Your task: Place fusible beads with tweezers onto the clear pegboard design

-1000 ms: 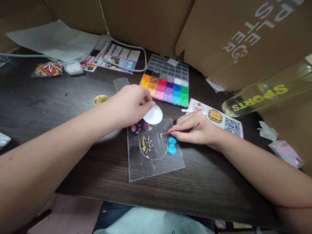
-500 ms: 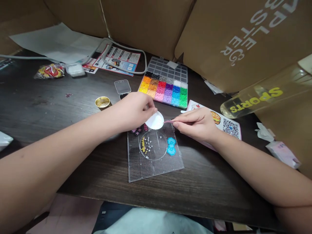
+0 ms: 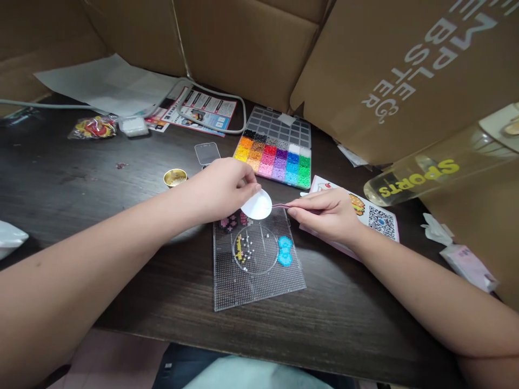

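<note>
My left hand (image 3: 231,186) pinches the edge of a small white round dish (image 3: 258,205), tilted above the far edge of the clear pegboard (image 3: 259,292). My right hand (image 3: 328,213) grips thin pinkish tweezers (image 3: 281,206), their tip at the dish's right rim. Whether a bead sits in the tip is too small to tell. On the board, a clear ring (image 3: 256,272) surrounds yellow beads (image 3: 239,248) and scattered white ones (image 3: 248,243). A blue bead bow (image 3: 285,252) lies right of the ring; pink and dark bead pieces (image 3: 228,222) lie near the far left corner, partly hidden.
Behind my hands stands a sorted bead box (image 3: 275,156). A gold cup (image 3: 175,177) is beyond my left forearm, a pattern sheet (image 3: 383,221) under my right. To the right are a bottle (image 3: 417,175) and tissue pack (image 3: 468,265). Cardboard walls (image 3: 243,48) enclose the back.
The camera view has shifted slightly, so the scene sits a little lower. Both hands keep their hold, with dish and tweezers in nearly the same position over the board.
</note>
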`<state>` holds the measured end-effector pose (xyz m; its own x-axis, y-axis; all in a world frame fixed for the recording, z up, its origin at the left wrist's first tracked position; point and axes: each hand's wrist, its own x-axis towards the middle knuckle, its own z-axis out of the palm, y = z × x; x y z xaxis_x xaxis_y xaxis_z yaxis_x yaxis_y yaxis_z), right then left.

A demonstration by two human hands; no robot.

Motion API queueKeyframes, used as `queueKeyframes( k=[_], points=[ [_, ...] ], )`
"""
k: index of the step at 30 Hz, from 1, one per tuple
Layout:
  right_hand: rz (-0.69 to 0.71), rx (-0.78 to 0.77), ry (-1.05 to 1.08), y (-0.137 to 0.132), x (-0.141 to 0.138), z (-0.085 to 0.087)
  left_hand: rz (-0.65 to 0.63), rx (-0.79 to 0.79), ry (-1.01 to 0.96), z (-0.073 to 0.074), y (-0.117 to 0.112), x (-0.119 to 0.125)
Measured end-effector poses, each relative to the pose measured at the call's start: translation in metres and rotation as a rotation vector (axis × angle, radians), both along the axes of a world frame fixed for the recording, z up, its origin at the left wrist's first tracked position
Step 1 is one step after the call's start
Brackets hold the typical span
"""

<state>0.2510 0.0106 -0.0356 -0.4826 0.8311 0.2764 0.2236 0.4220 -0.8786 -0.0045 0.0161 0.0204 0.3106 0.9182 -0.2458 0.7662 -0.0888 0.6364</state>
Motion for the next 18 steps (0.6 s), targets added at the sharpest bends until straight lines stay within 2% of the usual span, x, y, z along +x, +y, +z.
queueKeyframes(
  k=[7, 13, 18],
  points=[
    [-0.005, 0.043, -0.008, 0.0013, 0.0033, -0.0011, -0.014, 0.112, 0.045, 0.0000, 0.0030, -0.0023],
    [0.386, 0.055, -0.091, 0.0050, 0.0070, -0.0007, -0.004, 0.154, 0.043, -0.0042, 0.0049, -0.0047],
    [0.461, 0.073, -0.076, 0.0063, 0.0066, 0.0005, 0.001, 0.131, 0.054, -0.0042, 0.0026, -0.0025]
  ],
)
